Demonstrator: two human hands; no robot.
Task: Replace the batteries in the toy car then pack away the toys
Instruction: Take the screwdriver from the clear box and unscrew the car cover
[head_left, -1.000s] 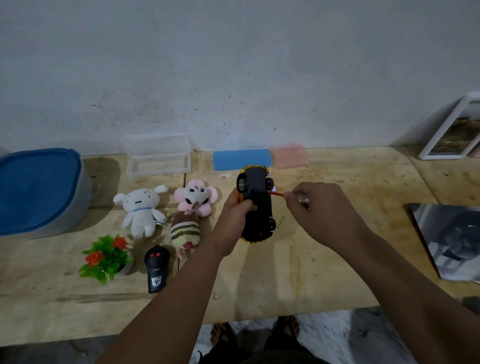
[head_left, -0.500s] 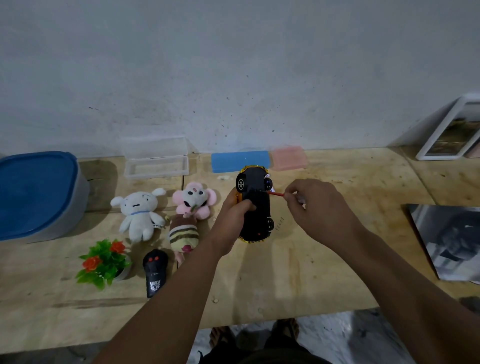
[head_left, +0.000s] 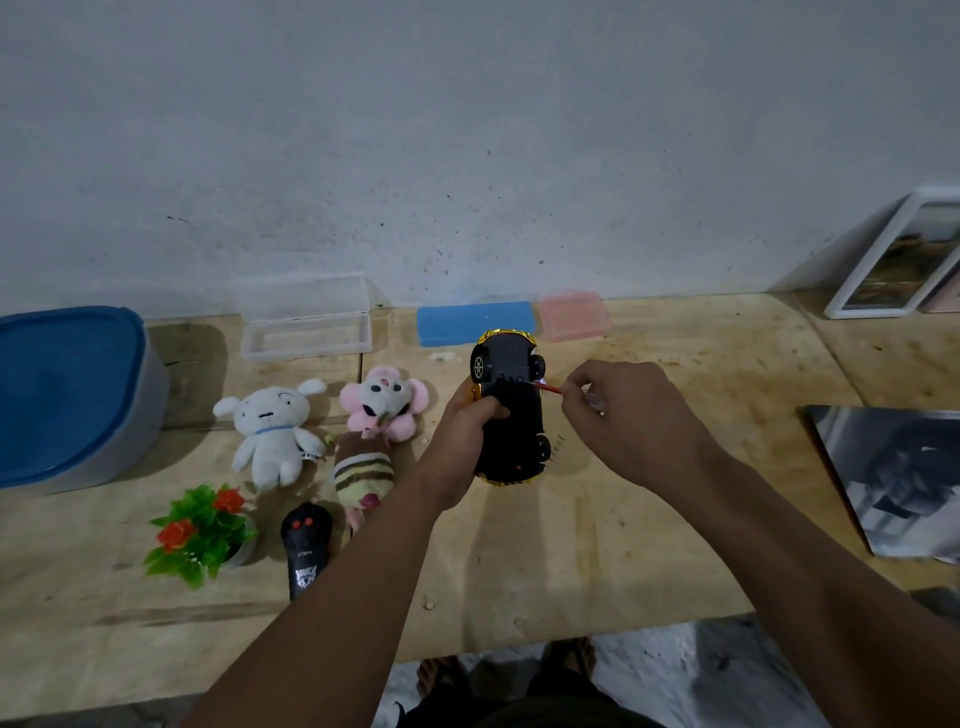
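Above bench: left hand (head_left: 462, 441) gripping upturned toy car (head_left: 511, 415), right hand (head_left: 631, 421) pinching screwdriver (head_left: 550, 388) w/ tip at underside.

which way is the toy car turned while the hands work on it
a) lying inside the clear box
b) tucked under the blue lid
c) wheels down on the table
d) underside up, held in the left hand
d, the toy car shows its black underside and wheels facing up, gripped by the left hand, while the right hand holds a red-shafted screwdriver to it.
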